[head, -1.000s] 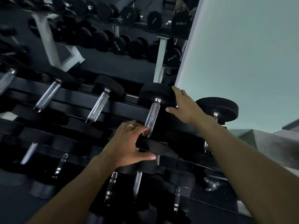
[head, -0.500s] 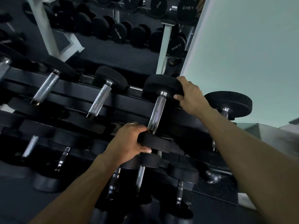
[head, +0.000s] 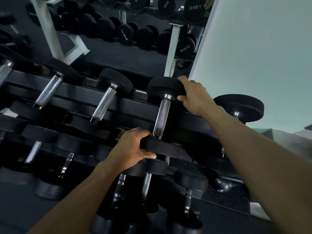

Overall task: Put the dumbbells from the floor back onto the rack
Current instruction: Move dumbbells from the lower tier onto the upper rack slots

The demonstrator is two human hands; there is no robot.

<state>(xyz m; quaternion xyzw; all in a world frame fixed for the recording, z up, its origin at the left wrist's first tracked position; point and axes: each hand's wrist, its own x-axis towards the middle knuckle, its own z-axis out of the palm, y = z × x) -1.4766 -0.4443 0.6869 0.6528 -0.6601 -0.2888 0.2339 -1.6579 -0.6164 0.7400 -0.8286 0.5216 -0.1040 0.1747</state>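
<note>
The black rack (head: 84,98) is full of weights. Both hands' grips hold one dumbbell (head: 163,115): the left hand (head: 133,149) curls round its near end, the right hand (head: 192,95) its far end. It may roll and pinch fingers.

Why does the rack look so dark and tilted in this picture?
Head view: dim light leaves the black rack and weights murky, while the chrome handle of the dumbbell that both hands hold catches glare; the wide lens bends and tilts straight lines; the edges look soft, and the pale wall is brightest.
</note>
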